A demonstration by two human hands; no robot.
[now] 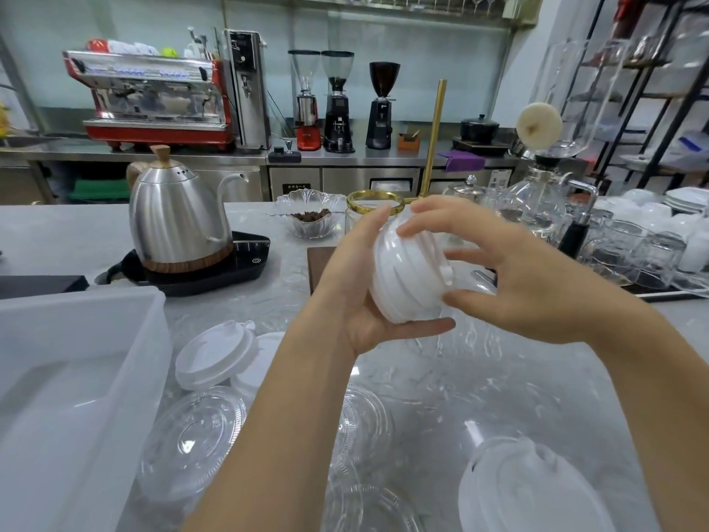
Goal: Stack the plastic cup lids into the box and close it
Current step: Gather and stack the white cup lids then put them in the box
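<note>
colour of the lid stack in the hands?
White, opaque; the lid stack shows in the head view.

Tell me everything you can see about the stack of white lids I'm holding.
The stack of white lids is opaque, glossy plastic, several nested with ridged rims showing. It is held tilted on its side above the grey counter. The left hand cups it from below and behind; the right hand touches its top and front with the fingertips.
</note>
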